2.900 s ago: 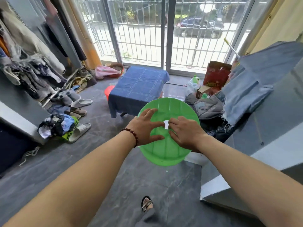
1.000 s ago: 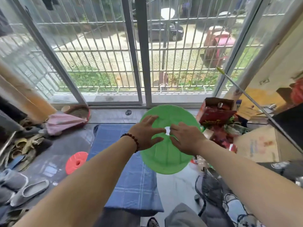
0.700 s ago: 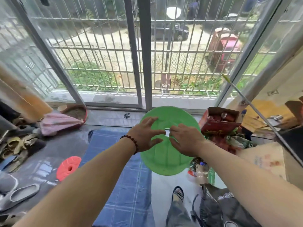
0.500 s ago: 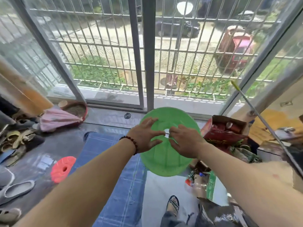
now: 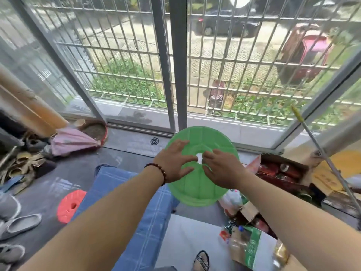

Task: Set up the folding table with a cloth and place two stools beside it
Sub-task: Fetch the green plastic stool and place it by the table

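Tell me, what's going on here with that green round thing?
A person is setting up a small seating spot by the window. They hold a green stool by its round seat: the left hand lies spread on top and the right hand has its fingers curled at the centre hole. The folding table already wears its blue cloth, and a red stool stands on the floor to its left. The green stool is just to the table's right and looks not yet set down.
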